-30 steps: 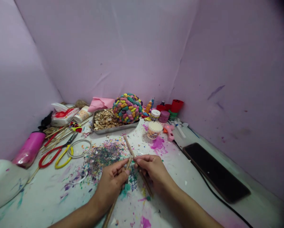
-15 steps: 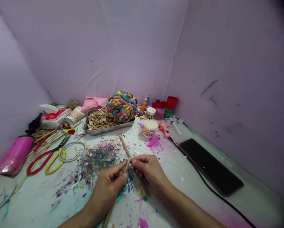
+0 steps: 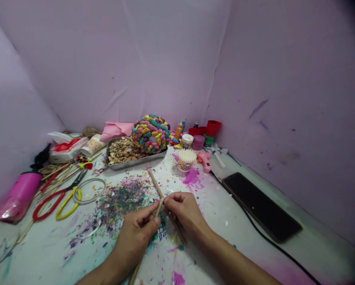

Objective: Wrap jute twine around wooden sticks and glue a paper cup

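My left hand (image 3: 140, 229) pinches a thin brown stick (image 3: 135, 273) between thumb and fingers. It slants from the near edge up to my right fingertips. Beneath its upper end a second brown stick (image 3: 155, 183) lies on the paint-stained table (image 3: 216, 253), slanting the other way, its near end under my right hand. My right hand (image 3: 185, 209) is closed, thumb and forefinger pinched at the tip of the first stick where the two meet. Whether the sticks are joined there is hidden by my fingers.
A tray (image 3: 136, 160) of shells holds a colourful ball (image 3: 151, 133). Scissors (image 3: 51, 204) and a metal ring (image 3: 89, 190) lie left. A paper cup (image 3: 186, 160), pink glue gun (image 3: 205, 162) with black cord (image 3: 254, 225), paint jars (image 3: 187, 141) and a phone (image 3: 262, 206) are right.
The view has shifted very slightly. Both hands keep the same hold at the point where the sticks meet.
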A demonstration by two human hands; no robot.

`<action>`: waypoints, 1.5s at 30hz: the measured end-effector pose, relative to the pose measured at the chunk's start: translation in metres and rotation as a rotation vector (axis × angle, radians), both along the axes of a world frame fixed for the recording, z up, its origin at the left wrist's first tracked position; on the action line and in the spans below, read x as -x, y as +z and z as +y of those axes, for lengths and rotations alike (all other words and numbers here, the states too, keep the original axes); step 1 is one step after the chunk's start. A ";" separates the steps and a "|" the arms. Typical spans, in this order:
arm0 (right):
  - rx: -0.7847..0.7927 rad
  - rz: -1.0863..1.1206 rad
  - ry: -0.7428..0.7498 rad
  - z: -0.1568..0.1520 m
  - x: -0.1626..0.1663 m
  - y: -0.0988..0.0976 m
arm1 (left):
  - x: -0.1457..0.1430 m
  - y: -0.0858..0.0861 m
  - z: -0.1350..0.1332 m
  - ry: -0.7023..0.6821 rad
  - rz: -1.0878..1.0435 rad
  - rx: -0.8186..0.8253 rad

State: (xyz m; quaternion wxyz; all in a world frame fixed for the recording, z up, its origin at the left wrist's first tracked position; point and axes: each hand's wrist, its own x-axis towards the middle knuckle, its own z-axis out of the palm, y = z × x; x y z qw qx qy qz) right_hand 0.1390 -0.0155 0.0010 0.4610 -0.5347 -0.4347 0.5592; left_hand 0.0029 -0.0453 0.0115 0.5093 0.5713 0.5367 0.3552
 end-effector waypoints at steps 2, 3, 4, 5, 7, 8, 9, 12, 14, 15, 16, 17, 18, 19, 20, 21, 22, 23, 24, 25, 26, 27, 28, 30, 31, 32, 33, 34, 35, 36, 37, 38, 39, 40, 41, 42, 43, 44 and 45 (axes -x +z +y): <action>-0.001 -0.008 -0.006 0.000 0.000 0.000 | 0.000 -0.001 0.001 -0.010 -0.009 -0.001; -0.002 -0.011 -0.008 0.000 0.000 0.000 | 0.000 -0.002 0.001 -0.014 -0.008 0.001; -0.004 -0.012 -0.010 0.000 0.000 0.000 | -0.001 -0.002 0.001 -0.013 -0.004 0.004; -0.006 -0.012 -0.009 0.000 0.000 0.000 | -0.001 -0.002 0.002 -0.008 0.000 0.005; -0.009 -0.013 -0.006 -0.001 0.000 0.001 | -0.001 -0.002 0.002 0.000 -0.002 0.000; -0.009 -0.014 -0.002 -0.001 0.000 0.001 | -0.001 -0.001 0.002 0.002 -0.009 0.000; -0.008 -0.015 0.000 -0.001 -0.001 0.001 | -0.001 -0.001 0.002 0.002 -0.017 -0.002; -0.002 -0.021 -0.004 0.000 0.000 0.000 | -0.001 0.001 0.001 0.003 -0.021 -0.009; 0.000 -0.024 -0.013 0.000 0.000 -0.001 | -0.001 0.000 0.000 -0.008 -0.016 -0.014; -0.001 -0.024 -0.015 0.000 0.000 -0.001 | -0.001 0.000 0.000 -0.017 -0.016 -0.013; -0.002 -0.023 -0.015 0.000 0.000 -0.002 | -0.001 -0.001 0.001 -0.022 -0.017 -0.010; -0.004 -0.021 -0.011 0.000 0.000 -0.002 | 0.000 -0.002 0.001 -0.024 -0.017 -0.007; -0.006 -0.020 -0.005 -0.001 0.000 -0.002 | 0.000 -0.002 0.001 -0.023 -0.016 -0.005; -0.008 -0.018 -0.001 -0.001 0.000 -0.002 | 0.000 -0.002 0.001 -0.020 -0.013 -0.004; -0.010 -0.016 0.002 -0.001 0.000 -0.002 | 0.000 -0.002 0.001 -0.019 -0.008 -0.006; -0.012 -0.016 0.003 -0.001 0.000 -0.002 | 0.000 -0.002 0.001 -0.022 -0.002 -0.010; -0.012 -0.015 0.003 -0.001 0.000 -0.003 | 0.000 -0.002 0.001 -0.027 0.006 -0.017; -0.011 -0.016 0.001 -0.001 0.000 -0.003 | 0.000 -0.001 0.001 -0.034 0.014 -0.021; -0.009 -0.016 0.000 -0.001 0.000 -0.003 | 0.000 -0.001 0.001 -0.040 0.020 -0.024; -0.007 -0.017 -0.002 0.000 0.000 -0.003 | 0.000 0.000 0.001 -0.046 0.026 -0.026; -0.004 -0.017 -0.003 0.000 0.000 -0.003 | 0.000 0.000 0.001 -0.050 0.029 -0.025; -0.001 -0.017 -0.004 0.000 0.000 -0.002 | 0.000 0.001 0.001 -0.052 0.027 -0.022; 0.000 -0.015 -0.003 0.000 0.000 -0.002 | 0.000 0.001 0.001 -0.049 0.021 -0.018; 0.002 -0.009 0.006 -0.001 -0.001 -0.001 | 0.000 0.001 0.000 -0.049 0.008 -0.009; 0.002 -0.005 0.013 -0.001 -0.001 -0.001 | 0.000 0.001 0.000 -0.050 -0.002 -0.006; 0.002 0.000 0.019 -0.001 -0.001 -0.001 | 0.001 0.000 0.000 -0.055 -0.015 -0.003; 0.002 0.005 0.025 -0.001 -0.002 -0.001 | 0.001 0.000 0.000 -0.061 -0.030 -0.001; 0.001 0.011 0.029 -0.001 -0.002 -0.001 | 0.001 -0.001 0.000 -0.067 -0.048 0.002; -0.001 0.017 0.034 0.000 -0.003 -0.001 | 0.001 -0.003 0.000 -0.070 -0.064 0.009; -0.003 0.023 0.039 0.000 -0.003 -0.001 | 0.001 -0.004 0.000 -0.065 -0.075 0.016; -0.004 0.030 0.045 0.000 -0.003 -0.001 | 0.001 -0.005 0.000 -0.054 -0.079 0.022; -0.003 0.035 0.051 0.000 -0.004 -0.001 | 0.000 -0.006 0.000 -0.035 -0.076 0.023; 0.000 0.040 0.057 0.000 -0.004 0.000 | 0.000 -0.006 0.000 -0.012 -0.066 0.020; 0.005 0.046 0.061 0.000 -0.004 0.000 | -0.001 -0.006 0.000 0.011 -0.050 0.015; 0.012 0.052 0.064 0.000 -0.004 0.000 | -0.001 -0.005 -0.001 0.031 -0.027 0.006; 0.019 0.059 0.066 0.000 -0.004 0.000 | -0.002 -0.003 -0.001 0.043 0.007 -0.005; 0.028 0.068 0.068 0.000 -0.004 0.000 | -0.002 -0.001 -0.002 0.045 0.053 -0.018; 0.039 0.080 0.071 0.000 -0.004 0.000 | -0.002 0.001 -0.003 0.040 0.106 -0.034; 0.052 0.094 0.075 0.000 -0.004 0.000 | -0.003 0.003 -0.004 0.030 0.156 -0.054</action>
